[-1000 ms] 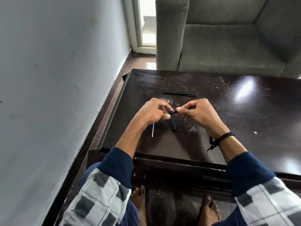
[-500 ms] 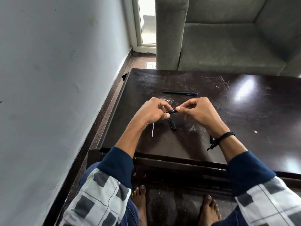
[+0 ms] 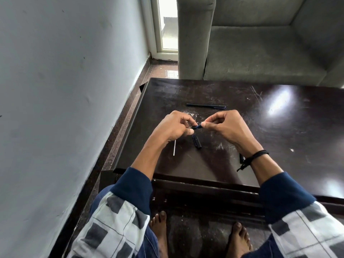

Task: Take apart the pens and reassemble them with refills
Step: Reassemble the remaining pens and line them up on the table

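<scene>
Dark blue pen piece [image 3: 197, 126] lies 9 to 3 o'clock. Left hand [image 3: 173, 128] pinches one end, right hand [image 3: 226, 125] pinches the other. White refill [image 3: 174, 148] lies at 7 o'clock, nearer the left hand.

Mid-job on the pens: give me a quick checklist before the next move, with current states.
1. Pen piece pinched at both ends by left hand and right hand: ok.
2. White refill on the table by the left wrist, in reach: ok.
3. Loose dark part on the table below the hands, off the edge: ok.
4. Second pen lying beyond the hands: ok.
5. Refill inside held piece: cannot tell.
</scene>
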A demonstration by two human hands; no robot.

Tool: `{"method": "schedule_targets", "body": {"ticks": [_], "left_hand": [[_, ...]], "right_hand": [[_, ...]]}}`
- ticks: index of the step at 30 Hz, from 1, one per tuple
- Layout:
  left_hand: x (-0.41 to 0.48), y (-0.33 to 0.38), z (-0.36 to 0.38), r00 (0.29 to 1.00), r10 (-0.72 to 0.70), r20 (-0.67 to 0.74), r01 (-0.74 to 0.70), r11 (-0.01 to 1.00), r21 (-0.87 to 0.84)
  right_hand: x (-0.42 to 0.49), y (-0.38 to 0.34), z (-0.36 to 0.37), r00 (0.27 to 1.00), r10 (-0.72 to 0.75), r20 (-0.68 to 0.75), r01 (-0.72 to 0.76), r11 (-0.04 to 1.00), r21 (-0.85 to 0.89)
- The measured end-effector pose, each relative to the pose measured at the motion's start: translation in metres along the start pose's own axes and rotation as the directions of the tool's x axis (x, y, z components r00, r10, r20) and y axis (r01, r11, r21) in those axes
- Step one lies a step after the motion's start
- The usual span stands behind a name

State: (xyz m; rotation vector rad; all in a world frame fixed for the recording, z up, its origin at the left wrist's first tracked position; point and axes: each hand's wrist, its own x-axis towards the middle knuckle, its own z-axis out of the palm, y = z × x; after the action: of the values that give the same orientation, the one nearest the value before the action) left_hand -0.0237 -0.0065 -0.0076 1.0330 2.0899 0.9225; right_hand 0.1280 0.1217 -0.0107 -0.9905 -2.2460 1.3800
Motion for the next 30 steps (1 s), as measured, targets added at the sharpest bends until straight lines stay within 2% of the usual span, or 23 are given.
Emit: {"method": "schedule_targets", "body": {"ticks": [30], "left_hand": [[0.0009,-0.0006,-0.0001,1.000,0.014,0.000,-0.014,1.000,0.020]], "right_hand": [[0.0002,-0.0010,0.0008,1.000,0.022,0.018,-0.022,1.000,-0.015]]}}
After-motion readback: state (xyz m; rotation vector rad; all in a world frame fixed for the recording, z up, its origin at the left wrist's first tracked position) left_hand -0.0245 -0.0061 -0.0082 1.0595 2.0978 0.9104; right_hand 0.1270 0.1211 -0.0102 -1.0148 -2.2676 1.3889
